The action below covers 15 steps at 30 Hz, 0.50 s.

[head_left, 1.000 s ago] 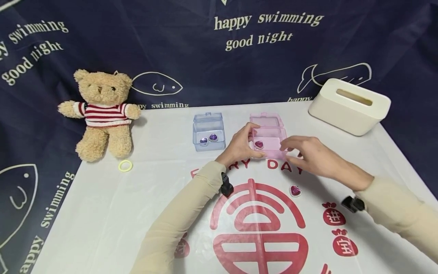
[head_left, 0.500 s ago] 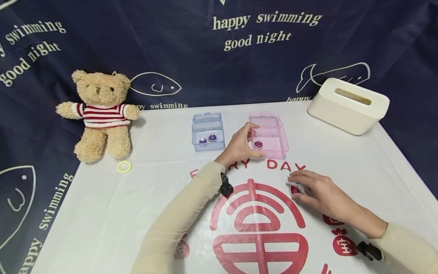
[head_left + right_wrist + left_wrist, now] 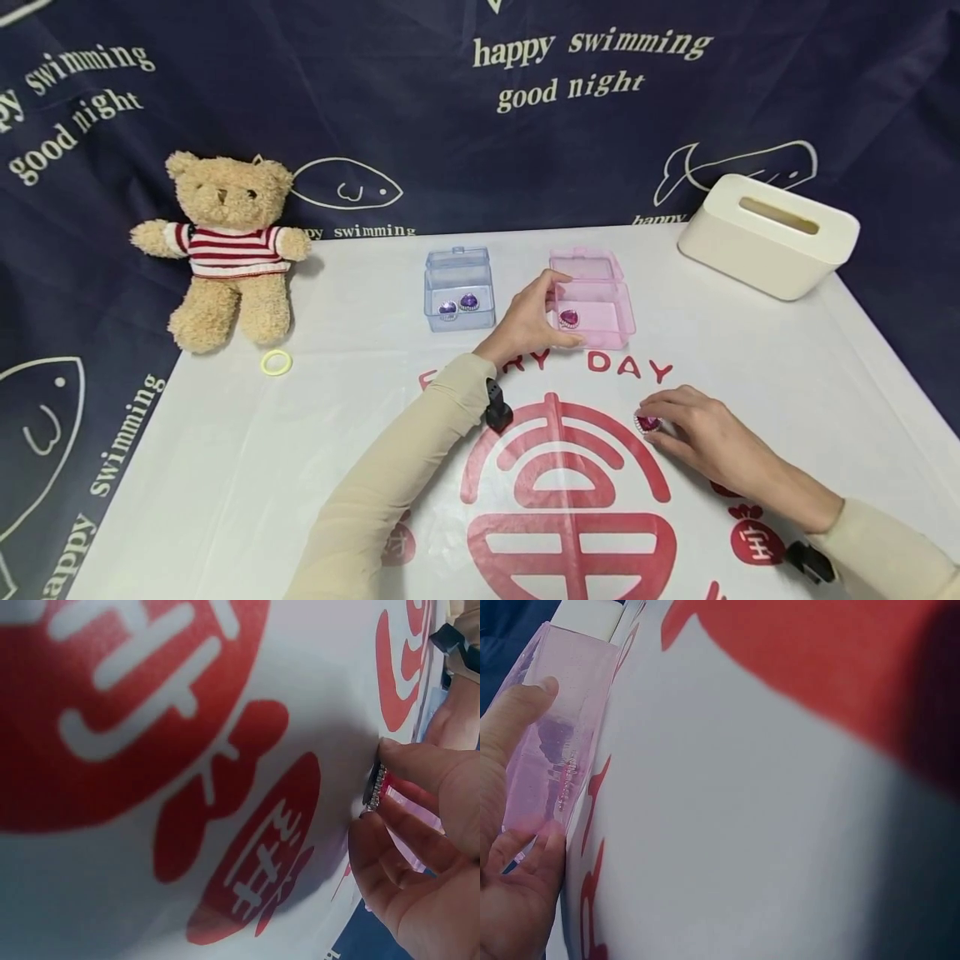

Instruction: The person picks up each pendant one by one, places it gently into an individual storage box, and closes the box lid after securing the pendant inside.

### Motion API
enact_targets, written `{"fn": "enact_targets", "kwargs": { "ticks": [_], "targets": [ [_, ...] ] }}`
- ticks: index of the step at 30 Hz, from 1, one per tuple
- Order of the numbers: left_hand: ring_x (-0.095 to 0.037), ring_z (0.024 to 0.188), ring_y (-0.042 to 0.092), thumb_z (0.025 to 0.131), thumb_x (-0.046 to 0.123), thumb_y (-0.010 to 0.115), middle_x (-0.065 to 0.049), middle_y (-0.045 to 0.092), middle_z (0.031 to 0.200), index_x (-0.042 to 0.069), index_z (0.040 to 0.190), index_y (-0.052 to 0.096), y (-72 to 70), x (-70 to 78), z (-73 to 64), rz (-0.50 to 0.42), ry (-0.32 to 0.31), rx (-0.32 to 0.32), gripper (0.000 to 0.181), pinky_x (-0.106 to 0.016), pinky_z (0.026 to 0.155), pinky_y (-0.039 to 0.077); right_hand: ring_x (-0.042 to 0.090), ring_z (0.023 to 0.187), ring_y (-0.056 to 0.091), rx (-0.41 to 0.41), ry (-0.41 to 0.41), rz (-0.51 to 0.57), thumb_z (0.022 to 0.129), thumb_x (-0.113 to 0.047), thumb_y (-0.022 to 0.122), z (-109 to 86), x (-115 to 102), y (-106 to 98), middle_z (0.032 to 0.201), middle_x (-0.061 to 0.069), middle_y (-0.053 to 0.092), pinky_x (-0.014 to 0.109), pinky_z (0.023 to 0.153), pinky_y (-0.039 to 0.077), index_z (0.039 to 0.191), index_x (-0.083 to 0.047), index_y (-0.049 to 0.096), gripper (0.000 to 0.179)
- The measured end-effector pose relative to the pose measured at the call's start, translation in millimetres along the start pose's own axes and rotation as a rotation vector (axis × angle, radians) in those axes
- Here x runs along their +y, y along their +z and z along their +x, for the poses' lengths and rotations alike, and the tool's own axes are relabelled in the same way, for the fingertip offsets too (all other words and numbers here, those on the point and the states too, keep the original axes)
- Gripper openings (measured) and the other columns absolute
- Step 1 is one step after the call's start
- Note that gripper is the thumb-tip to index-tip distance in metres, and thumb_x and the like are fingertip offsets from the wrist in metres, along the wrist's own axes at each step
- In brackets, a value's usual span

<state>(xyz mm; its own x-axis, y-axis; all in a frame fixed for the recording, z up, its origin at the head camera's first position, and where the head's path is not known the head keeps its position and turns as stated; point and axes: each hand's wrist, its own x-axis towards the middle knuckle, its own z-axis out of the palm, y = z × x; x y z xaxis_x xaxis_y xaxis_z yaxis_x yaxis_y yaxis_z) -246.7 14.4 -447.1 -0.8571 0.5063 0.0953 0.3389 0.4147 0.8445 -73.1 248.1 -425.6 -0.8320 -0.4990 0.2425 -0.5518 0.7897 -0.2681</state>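
Note:
My left hand grips the left end of a pink clear plastic box, thumb on its front wall and fingers behind. The box's lid is tipped back, and a magenta heart-shaped rhinestone lies inside at the left. In the left wrist view the hand spans the box's walls. Nearer the front, my right hand pinches a second magenta rhinestone at the tablecloth. The right wrist view has this rhinestone between thumb and fingers, its beaded rim showing.
Left of the pink box stands an open blue plastic box with two purple rhinestones in it. A teddy bear sits at the back left near a yellow ring. A white tissue box is at the back right.
My right hand has moved from the pink box's right side toward the front, and its fingers have closed around the loose magenta rhinestone. The left hand keeps its hold on the box.

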Motion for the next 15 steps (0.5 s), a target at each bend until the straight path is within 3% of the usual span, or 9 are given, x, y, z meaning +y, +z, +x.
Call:
{"fn": "enact_targets", "kwargs": {
  "ticks": [8,15],
  "targets": [
    [-0.017,0.111,0.056,0.062,0.023,0.092,-0.008,0.053,0.125,0.018,0.135,0.043,0.1,-1.3,-0.3,-0.001,-0.001,0.001,0.089,-0.020,0.098,0.048,0.016,0.091,0.064,-0.013,-0.012,-0.001,0.067,-0.011,0.086,2.7,0.3,-2.3,0.097,-0.003,0.070,0.037,0.075,0.058,0.096,-0.013,0.073,0.032],
    [-0.018,0.112,0.057,0.062,0.022,0.092,-0.009,0.053,0.123,0.017,0.135,0.043,0.6,0.3,-0.4,-0.011,0.002,0.001,0.088,-0.020,0.099,0.047,0.019,0.091,0.068,-0.013,-0.010,0.021,0.068,-0.012,0.086,16.8,2.9,-23.1,0.097,0.000,0.071,0.040,0.077,0.059,0.098,-0.011,0.073,0.033]
  ]
}}
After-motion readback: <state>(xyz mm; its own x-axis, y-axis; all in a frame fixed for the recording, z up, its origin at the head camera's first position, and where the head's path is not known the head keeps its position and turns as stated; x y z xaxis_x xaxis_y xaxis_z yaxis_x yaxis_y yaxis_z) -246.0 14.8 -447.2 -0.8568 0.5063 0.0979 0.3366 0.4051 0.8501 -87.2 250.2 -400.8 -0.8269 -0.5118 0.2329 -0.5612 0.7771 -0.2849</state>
